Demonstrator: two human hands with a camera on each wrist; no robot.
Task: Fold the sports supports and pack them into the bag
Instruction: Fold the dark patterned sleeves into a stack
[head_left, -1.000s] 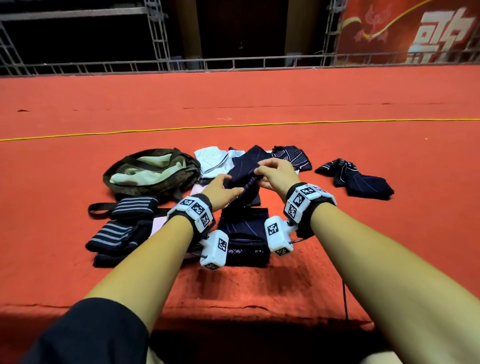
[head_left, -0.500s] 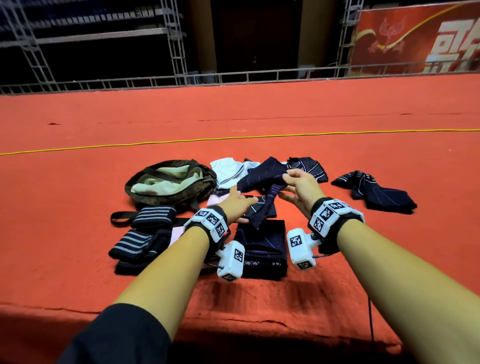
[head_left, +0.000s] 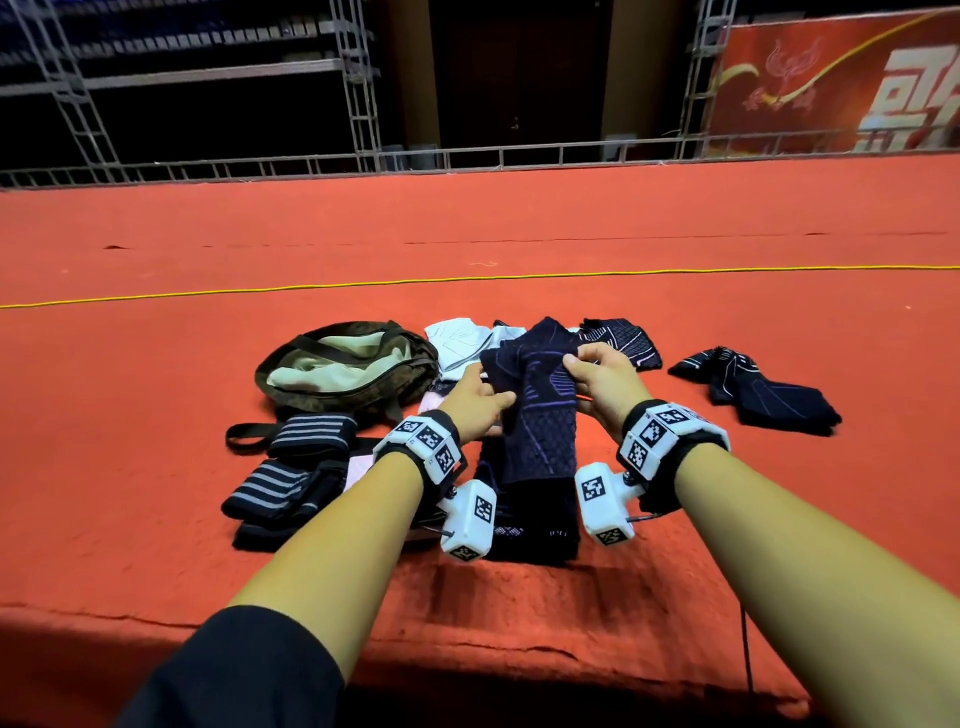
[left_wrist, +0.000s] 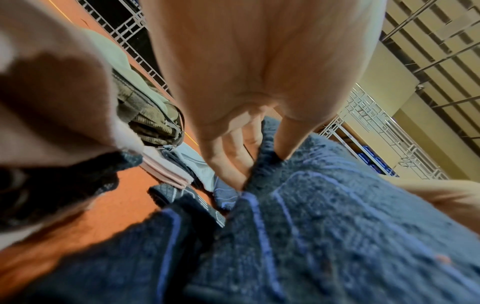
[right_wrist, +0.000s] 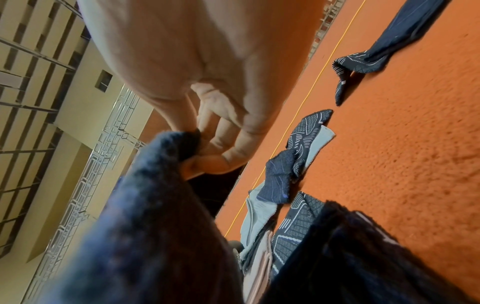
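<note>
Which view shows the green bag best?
The head view: the whole bag lies open on the red carpet, pale lining showing. The left wrist view catches only part of its rim behind the left hand. The right wrist view does not show it.

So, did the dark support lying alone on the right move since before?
No. The dark support lies as far right of the bag as before.
</note>
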